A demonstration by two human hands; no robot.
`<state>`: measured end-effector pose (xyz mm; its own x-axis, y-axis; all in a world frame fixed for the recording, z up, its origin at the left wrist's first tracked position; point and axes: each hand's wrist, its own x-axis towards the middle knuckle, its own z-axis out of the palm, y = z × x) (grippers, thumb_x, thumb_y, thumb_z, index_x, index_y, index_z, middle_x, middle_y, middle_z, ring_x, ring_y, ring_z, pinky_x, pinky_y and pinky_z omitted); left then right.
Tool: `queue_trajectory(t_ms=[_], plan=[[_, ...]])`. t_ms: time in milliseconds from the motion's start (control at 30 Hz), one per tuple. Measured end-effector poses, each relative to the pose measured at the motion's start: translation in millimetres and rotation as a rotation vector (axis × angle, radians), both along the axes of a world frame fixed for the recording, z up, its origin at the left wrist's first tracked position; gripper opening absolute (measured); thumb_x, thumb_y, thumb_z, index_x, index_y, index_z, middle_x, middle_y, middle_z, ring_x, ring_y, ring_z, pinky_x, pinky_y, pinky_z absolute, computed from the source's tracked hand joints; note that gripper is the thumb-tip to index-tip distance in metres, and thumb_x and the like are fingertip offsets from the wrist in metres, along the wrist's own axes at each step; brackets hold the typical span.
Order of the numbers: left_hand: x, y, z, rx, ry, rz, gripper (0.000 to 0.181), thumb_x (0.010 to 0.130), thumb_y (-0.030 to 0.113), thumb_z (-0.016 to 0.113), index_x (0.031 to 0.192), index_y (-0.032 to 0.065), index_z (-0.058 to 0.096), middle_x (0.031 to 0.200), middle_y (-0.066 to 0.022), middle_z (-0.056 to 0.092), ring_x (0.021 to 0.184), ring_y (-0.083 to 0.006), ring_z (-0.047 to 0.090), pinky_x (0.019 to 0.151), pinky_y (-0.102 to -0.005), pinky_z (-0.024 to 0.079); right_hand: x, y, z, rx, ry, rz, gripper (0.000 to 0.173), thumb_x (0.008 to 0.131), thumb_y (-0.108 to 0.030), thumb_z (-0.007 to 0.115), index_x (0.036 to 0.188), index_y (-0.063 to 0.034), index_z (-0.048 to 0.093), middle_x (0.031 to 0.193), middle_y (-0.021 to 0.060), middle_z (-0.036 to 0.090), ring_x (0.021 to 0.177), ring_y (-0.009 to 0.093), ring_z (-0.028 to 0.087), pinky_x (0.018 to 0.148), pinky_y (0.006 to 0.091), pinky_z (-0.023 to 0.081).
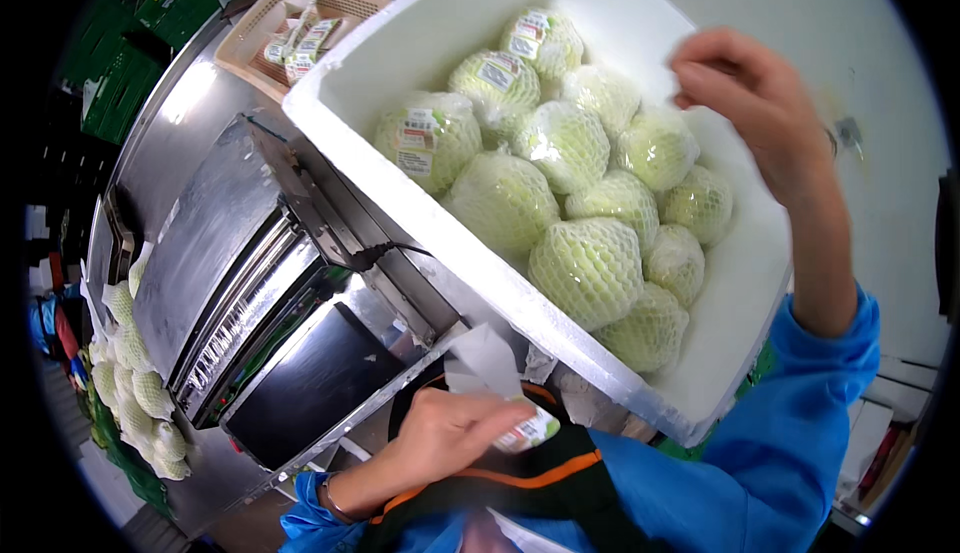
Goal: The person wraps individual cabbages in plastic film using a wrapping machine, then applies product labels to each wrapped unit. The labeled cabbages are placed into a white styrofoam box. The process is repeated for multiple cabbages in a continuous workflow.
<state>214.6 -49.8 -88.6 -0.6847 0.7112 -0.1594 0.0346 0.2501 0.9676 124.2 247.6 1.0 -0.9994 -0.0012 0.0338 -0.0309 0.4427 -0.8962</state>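
My left hand [450, 429] holds a strip of printed labels on pale backing [529, 429], low in front of the apron. Above the right side of a white foam box [360, 151], my right hand [739, 91] hovers with curled, blurred fingertips; whether they pinch anything is unclear. In the box lie several round pale-green vegetables [586, 271], wrapped in foam netting and clear film. Printed labels show on three of them: a left one [427, 140], one behind it [495, 84] and the farthest [544, 39]. The others show no label.
A stainless-steel wrapping machine [217, 245] with a dark plate [315, 384] stands left of the box, its black cable [375, 254] behind. A beige plastic basket [251, 39] holds label rolls [311, 46]. More netted vegetables [135, 388] are heaped at far left, near green crates [124, 91].
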Motion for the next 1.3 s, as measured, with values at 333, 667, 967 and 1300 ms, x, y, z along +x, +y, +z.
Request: queue_trajectory(t_ms=[333,667,967,1300], plan=[[-37,12,34,0.180,0.345,0.304,0.017,0.069,0.016,0.076,0.071,0.0036,0.064,0.061,-0.0042,0.063,0.048,-0.0156,0.059,0.043,-0.0239,0.041,54,-90,-10,0.059,0.053,0.608,0.027,0.072,-0.007,0.068,0.099,-0.0033,0.064,0.080,0.0067,0.057,0.071,0.019,0.059,0.058,0.0244,0.048],[-5,5,30,0.293,-0.682,0.304,0.079,0.082,-0.003,0.059,0.141,0.0038,0.007,0.104,-0.0178,0.060,0.084,-0.0191,0.062,0.067,-0.0267,0.051,-71,44,-151,0.413,-0.314,0.117,0.037,0.070,-0.017,0.072,0.101,-0.0026,0.059,0.082,0.0040,0.059,0.080,0.014,0.055,0.074,0.0250,0.043],[5,-4,34,0.320,-0.159,0.267,0.022,0.083,0.001,0.058,0.105,-0.0022,0.059,0.098,-0.0153,0.063,0.086,-0.0198,0.063,0.074,-0.0270,0.049,22,-35,-38,0.145,-0.079,0.298,0.046,0.071,-0.013,0.071,0.112,-0.0028,0.052,0.098,0.0129,0.058,0.089,0.028,0.058,0.078,0.0330,0.048],[27,-28,-7,0.053,-0.405,0.162,0.041,0.080,0.008,0.067,0.117,0.0000,0.051,0.093,-0.0128,0.064,0.080,-0.0155,0.064,0.066,-0.0268,0.051,-11,-26,-21,-0.059,-0.173,0.129,0.020,0.081,-0.013,0.062,0.092,0.0028,0.057,0.085,0.0084,0.062,0.077,0.012,0.060,0.067,0.0226,0.047]])
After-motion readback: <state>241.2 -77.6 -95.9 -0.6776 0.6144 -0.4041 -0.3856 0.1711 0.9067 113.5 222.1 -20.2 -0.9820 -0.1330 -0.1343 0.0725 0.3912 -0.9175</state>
